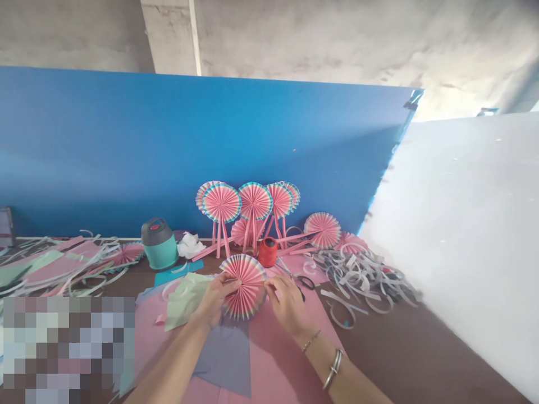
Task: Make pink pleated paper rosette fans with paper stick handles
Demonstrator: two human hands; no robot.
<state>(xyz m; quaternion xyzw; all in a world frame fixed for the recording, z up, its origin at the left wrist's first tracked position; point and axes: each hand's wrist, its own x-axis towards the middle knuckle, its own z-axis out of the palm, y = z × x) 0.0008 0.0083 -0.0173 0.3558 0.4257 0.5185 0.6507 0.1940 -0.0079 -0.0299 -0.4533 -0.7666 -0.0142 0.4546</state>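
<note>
A round pleated paper fan point(246, 297), pink with a pale striped rim, is held up over the pink paper sheets. My left hand point(219, 294) grips it at its left side, thumb on the folds near the centre. At the fan's right edge, my right hand point(284, 294) is closed in a pinch; whether a thread is also between the fingertips I cannot tell. Just behind the fan stands a red spool of thread point(268, 253). Black-handled scissors point(306, 282) lie beyond my right hand. Grey-blue paper point(227, 356) and pale green paper point(185, 303) lie below.
Several finished fans point(253, 202) on pink sticks lean against the blue panel point(252, 129). A teal and grey container point(159, 247) and crumpled white tissue point(191, 246) stand left of them. Paper strips point(362, 275) heap up at right, beside a white panel point(471, 224); more paper scraps lie left.
</note>
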